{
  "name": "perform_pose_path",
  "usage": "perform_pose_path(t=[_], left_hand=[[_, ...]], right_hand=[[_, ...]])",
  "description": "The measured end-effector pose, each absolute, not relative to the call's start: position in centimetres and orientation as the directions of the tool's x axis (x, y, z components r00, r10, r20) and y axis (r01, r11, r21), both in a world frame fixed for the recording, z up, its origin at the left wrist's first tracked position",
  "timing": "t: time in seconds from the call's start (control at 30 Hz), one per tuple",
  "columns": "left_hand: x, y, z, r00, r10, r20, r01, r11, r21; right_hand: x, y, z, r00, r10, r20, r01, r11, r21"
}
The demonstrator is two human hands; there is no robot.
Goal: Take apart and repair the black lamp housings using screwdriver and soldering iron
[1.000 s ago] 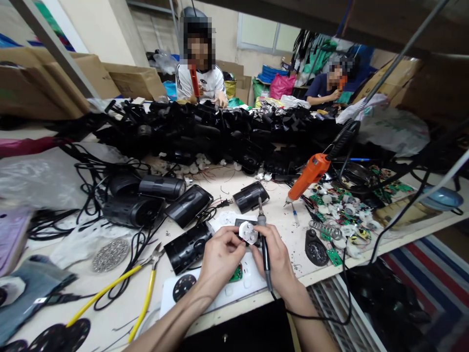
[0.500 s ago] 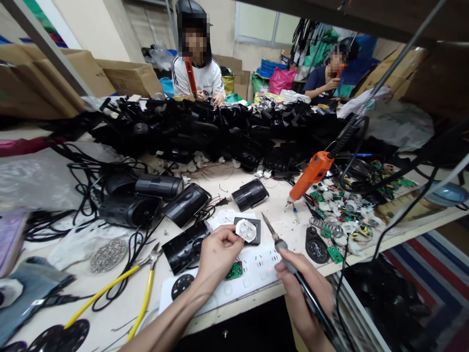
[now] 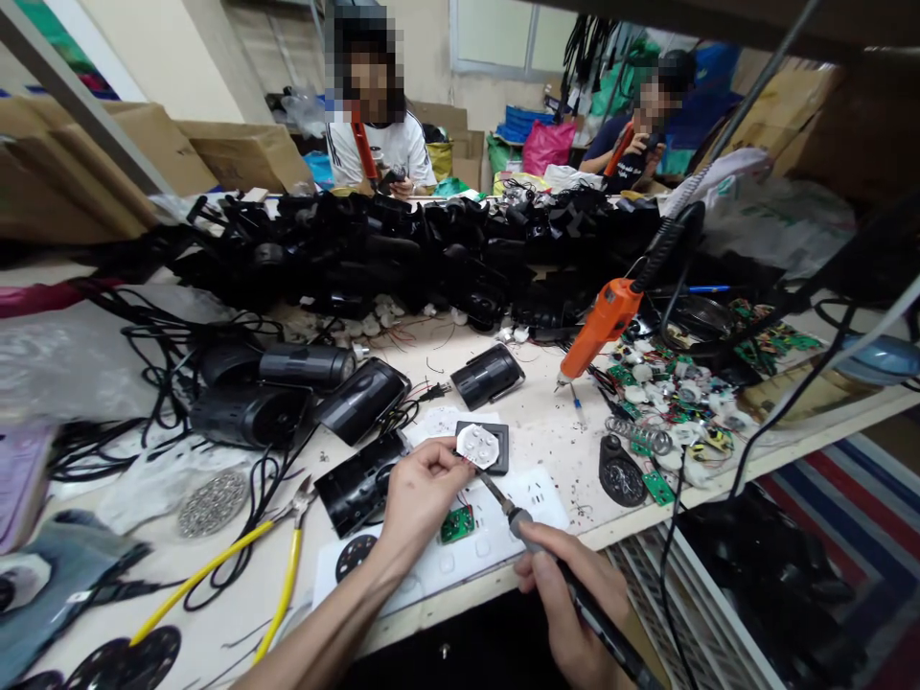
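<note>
My left hand (image 3: 421, 498) pinches a small white round LED board (image 3: 478, 444), held just above a black square frame (image 3: 494, 448) on the bench. Thin wires run from the board down to a green circuit board (image 3: 457, 524) lying on a white power strip (image 3: 489, 546). My right hand (image 3: 571, 599) is wrapped round a black soldering iron (image 3: 546, 556). The iron's tip points up and left and touches the lower edge of the white LED board.
Yellow-handled pliers (image 3: 277, 561) lie at the left front. Black lamp housings (image 3: 363, 398) and cables cover the bench's left and back. An orange electric screwdriver (image 3: 600, 324) hangs at the right over green circuit boards (image 3: 657, 393). Two other people sit beyond the pile.
My right hand pulled the soldering iron away to the right and lower, then swung its tip back left to the white LED board. My left hand kept hold of the board.
</note>
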State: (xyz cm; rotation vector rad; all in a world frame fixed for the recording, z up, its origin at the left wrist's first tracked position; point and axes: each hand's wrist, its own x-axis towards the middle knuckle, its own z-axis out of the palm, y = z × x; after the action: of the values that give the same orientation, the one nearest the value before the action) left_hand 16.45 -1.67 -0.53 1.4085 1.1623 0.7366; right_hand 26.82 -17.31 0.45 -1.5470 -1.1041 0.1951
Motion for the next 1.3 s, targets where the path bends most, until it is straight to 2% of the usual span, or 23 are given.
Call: perform_pose_path(t=[0.47,1.03,1.3], left_hand=[[16.6,-1.8,-0.5,0.323,0.925,-0.198,0.203,0.137,0.97],[16.7,-1.9,-0.2,0.293,0.924,-0.244,0.156,0.206,0.966],[16.8,-1.9,-0.5,0.291,0.93,-0.227,0.165,0.185,0.969]], right_hand=[[27.2,-15.8,0.2,0.482,0.742,0.466,0.529,0.177,-0.83],[26.6,-15.6,-0.2,0.584,0.692,0.425,0.463,0.147,-0.874],[27.5,-17.1,-0.5,0.488,0.736,0.469,0.532,0.175,-0.829]])
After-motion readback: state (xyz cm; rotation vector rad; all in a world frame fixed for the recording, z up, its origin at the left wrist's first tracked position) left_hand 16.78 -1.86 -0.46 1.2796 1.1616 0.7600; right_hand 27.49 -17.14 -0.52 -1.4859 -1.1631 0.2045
